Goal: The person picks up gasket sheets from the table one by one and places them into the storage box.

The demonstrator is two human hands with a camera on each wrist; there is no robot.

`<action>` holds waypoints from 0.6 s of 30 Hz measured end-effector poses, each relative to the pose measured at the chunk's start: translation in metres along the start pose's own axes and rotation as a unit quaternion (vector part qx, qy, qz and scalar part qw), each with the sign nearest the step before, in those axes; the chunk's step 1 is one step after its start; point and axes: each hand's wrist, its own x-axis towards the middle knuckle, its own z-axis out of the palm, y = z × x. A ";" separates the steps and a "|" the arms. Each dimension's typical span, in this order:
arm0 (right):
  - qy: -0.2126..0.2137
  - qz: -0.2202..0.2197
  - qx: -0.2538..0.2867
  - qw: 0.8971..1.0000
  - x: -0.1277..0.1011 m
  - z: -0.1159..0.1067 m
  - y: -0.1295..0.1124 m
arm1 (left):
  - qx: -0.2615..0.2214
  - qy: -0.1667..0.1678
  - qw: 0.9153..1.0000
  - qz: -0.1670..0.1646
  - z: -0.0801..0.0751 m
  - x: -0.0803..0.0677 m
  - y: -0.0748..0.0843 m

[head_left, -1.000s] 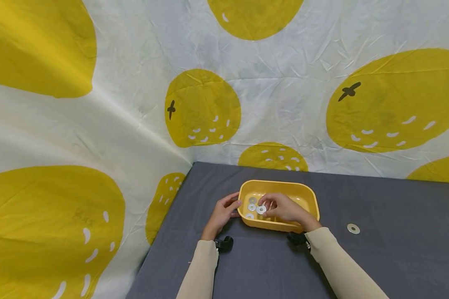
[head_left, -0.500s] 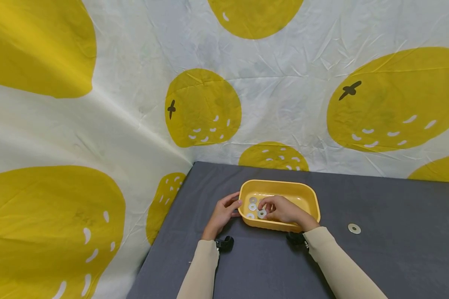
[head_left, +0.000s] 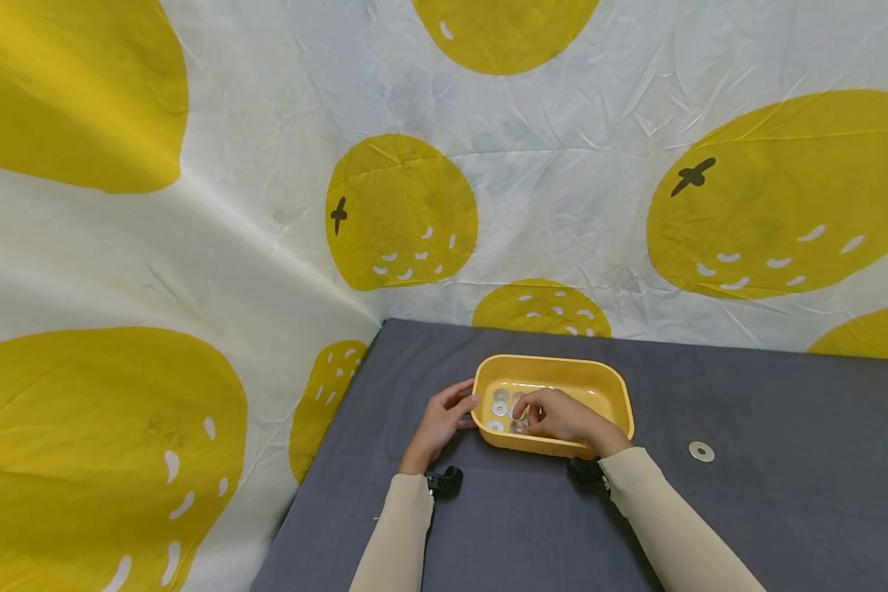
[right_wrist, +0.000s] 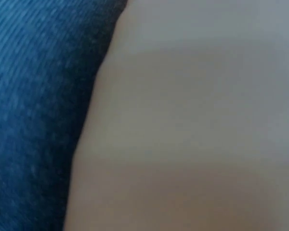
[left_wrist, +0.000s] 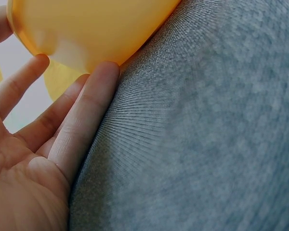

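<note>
Inside the yellow plastic box (head_left: 585,372), my right hand (head_left: 558,413) reaches down with curled fingers, pinching a flat metal washer (head_left: 519,427) near the floor; its fingers partly cover it. Beside it lie several more washers, one of them a silvery washer (head_left: 499,408) toward the box's left end. My left hand (head_left: 435,423) rests against that end from outside, thumb at the rim. In the left wrist view its nearly straight fingers (left_wrist: 86,108) touch the outer wall (left_wrist: 101,29). The right wrist view holds only blurred skin and sleeve beside dark cloth.
A single washer (head_left: 701,451) lies on the dark grey cloth (head_left: 784,493) to the right of the box. Behind and to the left hangs a white curtain (head_left: 562,197) with large yellow fruit prints. Black wrist cameras sit at both cuffs.
My right hand has lowered the washer slightly toward the near wall, and its fingers now hide more of it. The left hand and the box stay in place.
</note>
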 end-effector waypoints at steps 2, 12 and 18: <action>0.020 0.013 0.000 1.000 -0.001 0.000 -0.001 | 0.002 -0.002 1.000 0.000 0.000 0.000 0.000; 0.185 0.040 0.004 0.982 -0.013 -0.015 -0.011 | 0.003 -0.006 1.000 0.007 0.000 0.000 0.001; 0.271 0.012 -0.007 0.963 -0.045 -0.040 -0.015 | -0.001 -0.004 1.000 0.008 -0.002 -0.002 0.000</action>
